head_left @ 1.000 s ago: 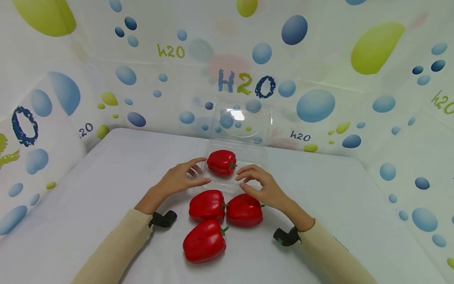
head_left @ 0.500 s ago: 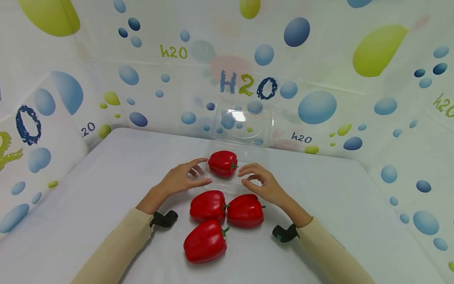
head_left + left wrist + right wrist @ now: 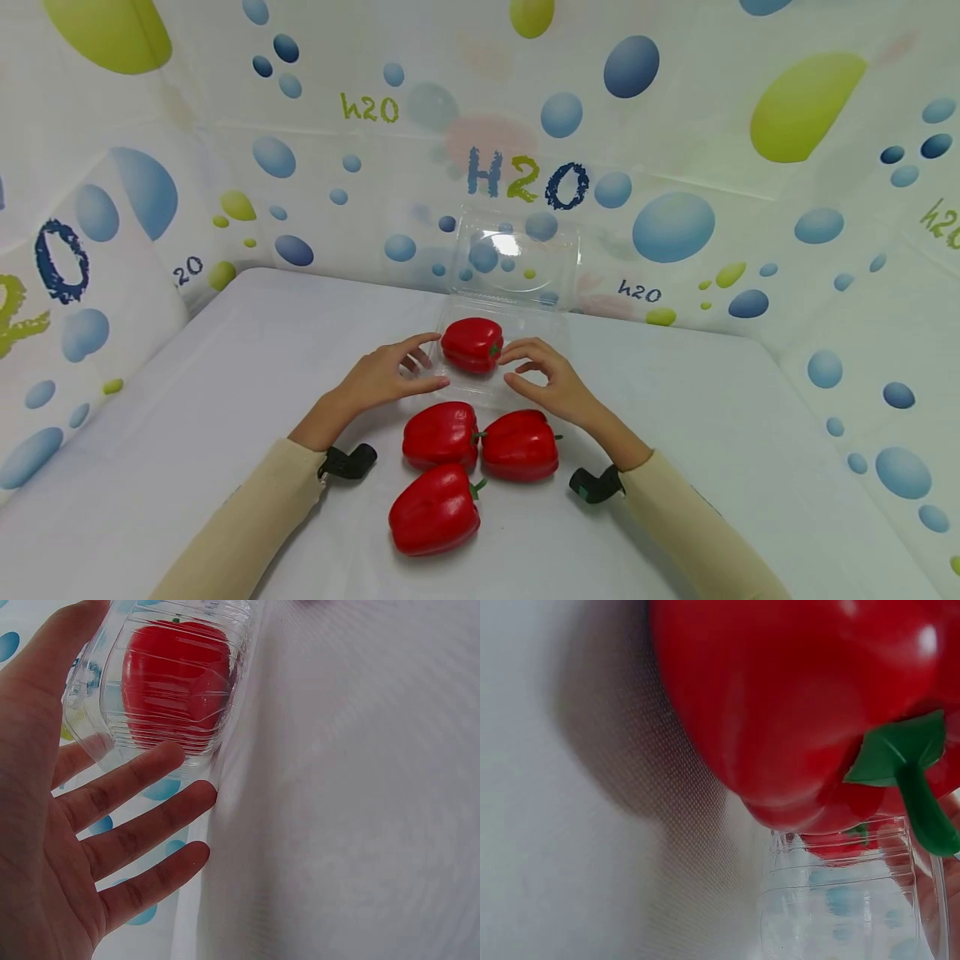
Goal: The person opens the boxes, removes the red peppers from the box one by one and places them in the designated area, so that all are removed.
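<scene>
A clear plastic hinged container lies at the back of the table with its lid raised. One red bell pepper sits inside, toward the left. My left hand is at the container's left side, fingers spread and nearly straight; in the left wrist view its index finger reaches the clear wall. My right hand hovers over the container's right part, fingers loosely bent, fingertips beside the pepper's stem. Whether they touch it, I cannot tell. Nothing is gripped in either hand.
In front of the container lie three more red bell peppers: one at left, one at right, and one nearest me. The right one fills much of the right wrist view. A patterned curtain hangs behind the white table.
My right hand has shifted slightly left, bringing its fingertips closer to the pepper in the container. The left hand stays in place, and the peppers have not moved.
</scene>
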`<state>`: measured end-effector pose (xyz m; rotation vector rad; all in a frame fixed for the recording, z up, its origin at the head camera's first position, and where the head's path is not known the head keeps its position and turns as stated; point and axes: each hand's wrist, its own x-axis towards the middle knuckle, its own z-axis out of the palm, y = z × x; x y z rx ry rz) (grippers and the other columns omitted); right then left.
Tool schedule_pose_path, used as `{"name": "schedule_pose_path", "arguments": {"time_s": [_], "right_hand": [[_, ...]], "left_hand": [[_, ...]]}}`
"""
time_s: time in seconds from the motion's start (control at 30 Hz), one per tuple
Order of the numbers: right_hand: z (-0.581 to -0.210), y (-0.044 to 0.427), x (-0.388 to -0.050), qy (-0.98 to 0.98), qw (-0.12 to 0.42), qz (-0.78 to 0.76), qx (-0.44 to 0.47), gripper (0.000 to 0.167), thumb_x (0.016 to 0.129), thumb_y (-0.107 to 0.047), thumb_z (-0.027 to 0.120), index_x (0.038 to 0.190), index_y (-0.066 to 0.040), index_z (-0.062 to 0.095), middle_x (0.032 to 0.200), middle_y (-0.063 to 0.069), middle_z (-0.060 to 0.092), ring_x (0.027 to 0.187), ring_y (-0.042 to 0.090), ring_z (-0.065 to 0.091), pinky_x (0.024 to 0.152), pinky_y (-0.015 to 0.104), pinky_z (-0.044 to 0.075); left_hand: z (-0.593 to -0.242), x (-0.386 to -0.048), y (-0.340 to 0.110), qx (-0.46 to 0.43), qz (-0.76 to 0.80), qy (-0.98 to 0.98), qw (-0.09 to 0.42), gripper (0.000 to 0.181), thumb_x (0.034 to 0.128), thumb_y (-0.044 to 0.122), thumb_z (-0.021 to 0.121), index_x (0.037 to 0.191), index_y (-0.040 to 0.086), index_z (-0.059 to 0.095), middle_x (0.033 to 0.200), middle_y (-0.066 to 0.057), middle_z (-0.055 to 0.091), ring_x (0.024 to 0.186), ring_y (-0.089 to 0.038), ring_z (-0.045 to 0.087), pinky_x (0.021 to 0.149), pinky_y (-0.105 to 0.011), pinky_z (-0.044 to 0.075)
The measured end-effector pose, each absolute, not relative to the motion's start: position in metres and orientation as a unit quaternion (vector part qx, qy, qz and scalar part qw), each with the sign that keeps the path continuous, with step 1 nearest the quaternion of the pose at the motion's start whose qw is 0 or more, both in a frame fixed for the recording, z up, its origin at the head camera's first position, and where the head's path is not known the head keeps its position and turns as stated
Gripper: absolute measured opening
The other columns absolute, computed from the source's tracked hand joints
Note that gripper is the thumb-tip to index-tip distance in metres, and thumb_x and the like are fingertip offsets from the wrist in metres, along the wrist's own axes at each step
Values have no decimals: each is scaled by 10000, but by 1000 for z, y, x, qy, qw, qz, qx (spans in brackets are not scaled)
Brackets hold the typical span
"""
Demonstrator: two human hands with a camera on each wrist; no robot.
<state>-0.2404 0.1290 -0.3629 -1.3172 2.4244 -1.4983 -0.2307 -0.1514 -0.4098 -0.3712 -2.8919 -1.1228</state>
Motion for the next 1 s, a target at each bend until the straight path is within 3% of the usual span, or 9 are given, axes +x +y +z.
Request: {"name": "schedule_pose_path", "arguments": {"time_s": [0.1, 0.17, 0.23, 0.43, 0.7, 1.0], "right_hand": [[-362, 127, -242, 770, -3, -476, -425, 279, 846, 109, 641, 1122, 108, 602, 1225, 331, 530, 1157, 423, 502, 916, 549, 508], [-361, 126, -244, 768, -5, -475, -429, 285, 845, 109, 644, 1126, 118, 597, 1228, 339, 522, 1158, 430, 497, 918, 604, 478], [-360, 125, -245, 771, -9, -469, -431, 288, 849, 103, 646, 1132, 121, 596, 1229, 336, 520, 1161, 422, 498, 930, 588, 482], [-367, 122, -255, 784, -11, -453, -425, 304, 853, 76, 658, 1151, 105, 598, 1235, 298, 529, 1175, 391, 496, 964, 380, 499], [-391, 122, -282, 785, -13, -460, -415, 387, 843, 17, 708, 1218, 16, 611, 1304, 216, 513, 1224, 344, 474, 980, 605, 441], [-393, 119, -288, 801, -9, -429, -418, 465, 839, -43, 729, 1279, -35, 577, 1349, 177, 453, 1261, 334, 418, 1003, 591, 428]], "left_hand": [[-410, -231, -151, -118, -361, -925, 8, 822, 777, 557, 719, 1465, 215, 428, 1164, -74, 650, 1058, -262, 615, 737, -366, 581], [-410, -230, -151, -117, -359, -926, 8, 822, 777, 560, 718, 1465, 216, 429, 1164, -73, 650, 1056, -261, 616, 742, -369, 581], [-409, -230, -151, -116, -359, -926, 6, 820, 778, 555, 719, 1465, 215, 428, 1167, -75, 649, 1057, -261, 615, 747, -371, 580], [-410, -231, -151, -117, -360, -925, 3, 808, 786, 516, 730, 1469, 215, 421, 1179, -83, 641, 1064, -267, 609, 734, -362, 583], [-410, -231, -151, -118, -357, -927, 6, 796, 790, 502, 732, 1470, 230, 417, 1178, -73, 644, 1061, -260, 612, 741, -370, 583], [-410, -231, -151, -117, -354, -928, 3, 815, 785, 533, 722, 1473, 228, 412, 1179, -70, 643, 1064, -257, 611, 732, -357, 582]]}}
